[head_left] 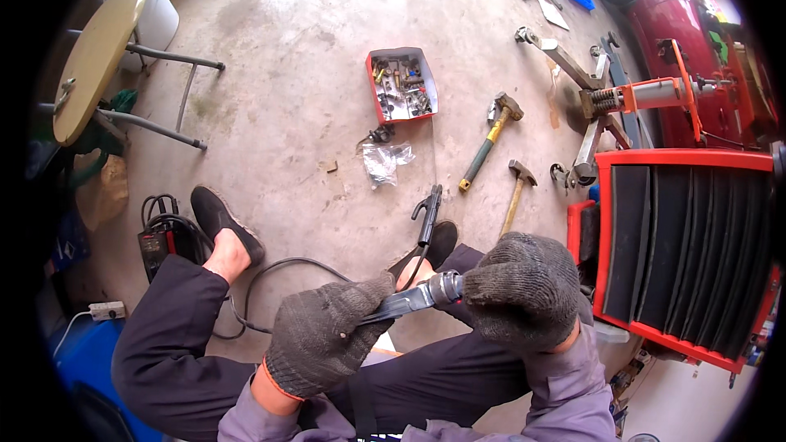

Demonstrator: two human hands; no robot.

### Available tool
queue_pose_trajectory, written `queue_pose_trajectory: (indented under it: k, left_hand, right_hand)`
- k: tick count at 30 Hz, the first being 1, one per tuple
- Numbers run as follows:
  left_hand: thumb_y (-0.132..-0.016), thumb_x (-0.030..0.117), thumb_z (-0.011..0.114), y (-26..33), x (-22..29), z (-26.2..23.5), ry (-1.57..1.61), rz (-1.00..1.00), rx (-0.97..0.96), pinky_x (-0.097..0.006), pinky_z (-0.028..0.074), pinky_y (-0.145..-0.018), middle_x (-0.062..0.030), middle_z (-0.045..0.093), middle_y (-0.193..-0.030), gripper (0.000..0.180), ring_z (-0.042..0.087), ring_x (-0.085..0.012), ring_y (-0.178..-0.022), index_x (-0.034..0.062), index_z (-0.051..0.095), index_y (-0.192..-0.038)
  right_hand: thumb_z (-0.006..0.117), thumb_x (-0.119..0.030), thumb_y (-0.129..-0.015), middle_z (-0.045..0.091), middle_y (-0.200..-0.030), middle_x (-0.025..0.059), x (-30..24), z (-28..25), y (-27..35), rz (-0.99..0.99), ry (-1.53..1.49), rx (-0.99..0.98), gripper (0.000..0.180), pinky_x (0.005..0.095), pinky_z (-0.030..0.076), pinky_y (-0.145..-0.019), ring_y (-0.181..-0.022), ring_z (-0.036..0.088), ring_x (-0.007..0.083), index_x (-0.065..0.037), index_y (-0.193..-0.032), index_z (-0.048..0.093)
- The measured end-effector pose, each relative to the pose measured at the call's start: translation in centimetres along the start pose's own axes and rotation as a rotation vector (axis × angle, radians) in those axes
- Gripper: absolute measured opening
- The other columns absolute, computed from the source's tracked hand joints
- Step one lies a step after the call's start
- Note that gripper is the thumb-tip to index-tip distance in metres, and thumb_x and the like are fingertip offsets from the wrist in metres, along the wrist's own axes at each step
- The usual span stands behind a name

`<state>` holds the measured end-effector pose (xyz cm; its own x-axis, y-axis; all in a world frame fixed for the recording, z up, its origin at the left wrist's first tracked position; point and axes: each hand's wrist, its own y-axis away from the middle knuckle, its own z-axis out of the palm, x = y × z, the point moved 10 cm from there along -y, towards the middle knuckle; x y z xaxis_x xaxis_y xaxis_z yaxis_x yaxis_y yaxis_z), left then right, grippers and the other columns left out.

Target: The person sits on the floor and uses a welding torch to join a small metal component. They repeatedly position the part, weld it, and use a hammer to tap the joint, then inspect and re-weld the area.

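Both hands wear dark grey knitted gloves. My left hand (323,331) is closed around a flat grey metal arm (408,303), which has a round, collar-like end (446,287) pointing right. Right against that round end, my right hand (521,288) is curled into a fist; whatever its fingers hold is hidden. The part is held above my lap. Just beyond it, a black welding electrode holder (426,219) with a cable stands near my right shoe, a thin rod reaching up from its jaws.
Ahead lie a red-and-white box (378,90) of small hardware, a plastic bag (381,165), a sledgehammer (489,146) and a smaller hammer (517,192). A red tool cabinet (604,233) and a wheeled jack (573,65) stand right. Leftward are a welding machine (153,247) and a tipped stool (97,61).
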<state>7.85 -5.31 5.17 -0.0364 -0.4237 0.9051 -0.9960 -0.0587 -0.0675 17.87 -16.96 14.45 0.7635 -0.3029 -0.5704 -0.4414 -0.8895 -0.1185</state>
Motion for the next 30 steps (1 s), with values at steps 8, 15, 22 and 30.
queue_pose_trajectory:
  k: [8,15,22,30]
  left_hand:
    - [-0.08,0.01,0.077,0.0,-0.7,0.3,0.239,-0.009,-0.014,-0.037,0.055,-0.067,-0.0137,0.071,-0.093,0.041,0.071,-0.0293,-0.077,0.0055,0.068,-0.12]
    - [-0.083,0.003,0.074,2.0,-3.3,4.2,0.81,-0.375,-0.334,-0.033,0.054,-0.086,-0.0115,0.07,-0.11,0.045,0.067,-0.0169,-0.099,-0.001,0.061,-0.126]
    - [-0.085,0.008,0.075,2.1,-3.4,4.7,0.717,-0.31,-0.411,-0.031,0.055,-0.081,-0.0104,0.07,-0.109,0.046,0.066,-0.0145,-0.094,-0.0027,0.06,-0.128]
    - [-0.087,0.015,0.074,3.0,-3.5,5.4,0.84,-0.446,-0.457,-0.029,0.053,-0.071,-0.0082,0.072,-0.099,0.046,0.066,-0.0129,-0.082,-0.0022,0.06,-0.128]
  right_hand:
    - [0.069,0.007,-0.085,0.065,-0.119,0.014,4.6,2.8,2.7,0.487,-1.214,0.146,0.033,0.0362,0.054,-0.091,-0.106,0.066,0.0209,0.001,-0.116,0.06]
    - [0.077,0.006,-0.082,0.07,-0.104,0.0126,3.3,3.4,2.2,0.481,-1.175,0.053,0.032,0.0306,0.056,-0.082,-0.094,0.069,0.0173,0.002,-0.111,0.063]
    - [0.077,0.005,-0.082,0.071,-0.103,0.0121,3.1,3.9,2.2,0.483,-1.213,0.051,0.03,0.0298,0.057,-0.081,-0.092,0.07,0.0169,0.002,-0.109,0.064]
    - [0.071,-0.003,-0.09,0.066,-0.084,0.0053,4.7,5.1,3.1,0.805,-1.291,0.061,0.02,0.0228,0.05,-0.053,-0.064,0.061,0.0089,-0.001,-0.108,0.062]
